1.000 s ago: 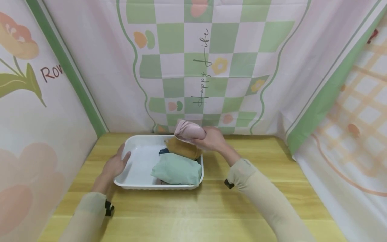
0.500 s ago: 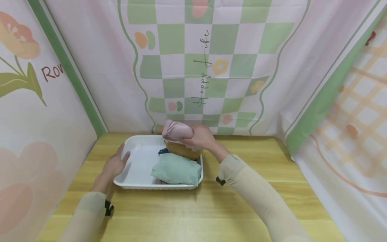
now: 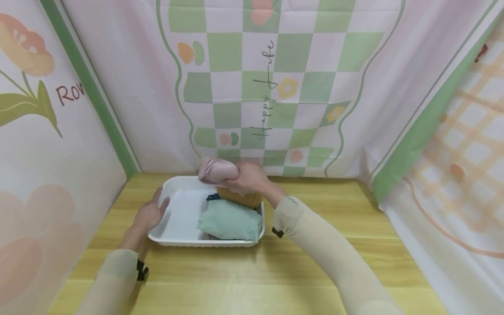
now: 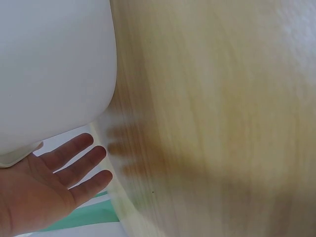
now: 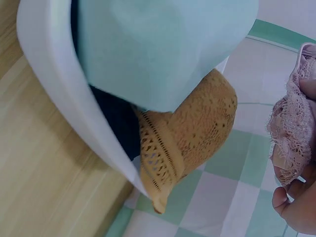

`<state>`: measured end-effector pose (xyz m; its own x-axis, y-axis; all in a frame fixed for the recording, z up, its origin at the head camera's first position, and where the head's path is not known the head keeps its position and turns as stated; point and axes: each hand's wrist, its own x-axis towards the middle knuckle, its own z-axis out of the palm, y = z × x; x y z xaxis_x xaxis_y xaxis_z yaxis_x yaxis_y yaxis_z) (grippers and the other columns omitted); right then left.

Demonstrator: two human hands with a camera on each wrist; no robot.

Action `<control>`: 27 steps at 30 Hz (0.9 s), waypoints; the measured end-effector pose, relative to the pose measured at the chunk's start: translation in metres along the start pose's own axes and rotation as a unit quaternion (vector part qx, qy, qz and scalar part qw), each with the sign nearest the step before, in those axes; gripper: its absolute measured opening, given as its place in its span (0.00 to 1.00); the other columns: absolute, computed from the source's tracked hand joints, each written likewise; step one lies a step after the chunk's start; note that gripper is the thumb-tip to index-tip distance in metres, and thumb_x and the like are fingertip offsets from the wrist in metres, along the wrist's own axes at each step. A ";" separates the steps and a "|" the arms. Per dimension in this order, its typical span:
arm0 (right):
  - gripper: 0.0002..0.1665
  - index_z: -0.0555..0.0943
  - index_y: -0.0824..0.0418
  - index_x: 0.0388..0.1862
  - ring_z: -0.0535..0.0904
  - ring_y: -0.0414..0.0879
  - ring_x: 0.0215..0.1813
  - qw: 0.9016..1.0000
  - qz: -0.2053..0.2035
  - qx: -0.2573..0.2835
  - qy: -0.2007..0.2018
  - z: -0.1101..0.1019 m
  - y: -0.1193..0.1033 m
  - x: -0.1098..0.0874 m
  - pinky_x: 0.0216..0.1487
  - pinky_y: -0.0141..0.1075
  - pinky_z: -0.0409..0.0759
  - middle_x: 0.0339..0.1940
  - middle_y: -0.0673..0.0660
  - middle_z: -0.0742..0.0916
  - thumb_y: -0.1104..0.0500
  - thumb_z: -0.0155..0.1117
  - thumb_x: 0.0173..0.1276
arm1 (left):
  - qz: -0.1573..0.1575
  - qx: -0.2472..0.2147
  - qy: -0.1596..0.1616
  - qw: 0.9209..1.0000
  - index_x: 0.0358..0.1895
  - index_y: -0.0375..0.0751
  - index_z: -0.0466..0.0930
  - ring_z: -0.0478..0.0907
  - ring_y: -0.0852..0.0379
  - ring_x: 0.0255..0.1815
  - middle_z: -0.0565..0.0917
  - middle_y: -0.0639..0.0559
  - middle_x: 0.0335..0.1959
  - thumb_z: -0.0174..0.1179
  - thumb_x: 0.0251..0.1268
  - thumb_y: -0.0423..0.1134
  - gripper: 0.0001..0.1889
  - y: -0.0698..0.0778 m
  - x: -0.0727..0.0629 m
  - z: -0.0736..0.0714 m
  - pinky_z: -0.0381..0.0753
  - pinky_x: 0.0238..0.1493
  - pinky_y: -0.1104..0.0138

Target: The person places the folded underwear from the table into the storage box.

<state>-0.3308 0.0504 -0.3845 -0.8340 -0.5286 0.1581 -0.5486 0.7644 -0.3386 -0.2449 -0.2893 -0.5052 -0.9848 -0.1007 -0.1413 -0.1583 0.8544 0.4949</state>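
Observation:
My right hand [image 3: 252,177] grips a folded pink lace-trimmed piece of underwear [image 3: 218,172] above the back edge of a white tray [image 3: 179,214]. Its lace side and my curled fingers show at the right of the right wrist view. At the tray's left rim rests my left hand [image 3: 149,214], thumb over the edge and fingers along the outside; the left wrist view shows these fingers [image 4: 81,168] straight. Inside the tray, on the right, lie a mint-green folded cloth [image 3: 230,221] and a brown lace garment [image 5: 192,131], partly hidden under my right hand in the head view.
A dark navy cloth [image 3: 213,197] peeks out beside the green one. The tray stands on a wooden table [image 3: 220,280], near its back edge. Printed curtains [image 3: 291,52] hang behind and at both sides.
My right hand has carried the pink underwear leftward along the tray's back edge, over the brown garment. The left hand and the tray have stayed in place.

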 end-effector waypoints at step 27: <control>0.23 0.80 0.48 0.32 0.80 0.44 0.31 0.996 -0.041 -0.056 -0.064 0.022 -0.045 0.034 0.31 0.38 0.78 0.27 0.46 0.85 0.31 0.60 0.65 | 0.023 -0.003 0.015 1.000 0.81 0.39 0.30 0.64 0.20 0.68 0.60 0.21 0.73 0.24 0.79 0.64 0.40 -0.001 0.000 -0.001 0.66 0.69 0.34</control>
<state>-0.3331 -0.0098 -0.3845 -0.7753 -0.6288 0.0586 -0.6241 0.7487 -0.2233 -0.2450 -0.2907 -0.5044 -0.9927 -0.0773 -0.0929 -0.1139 0.8559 0.5045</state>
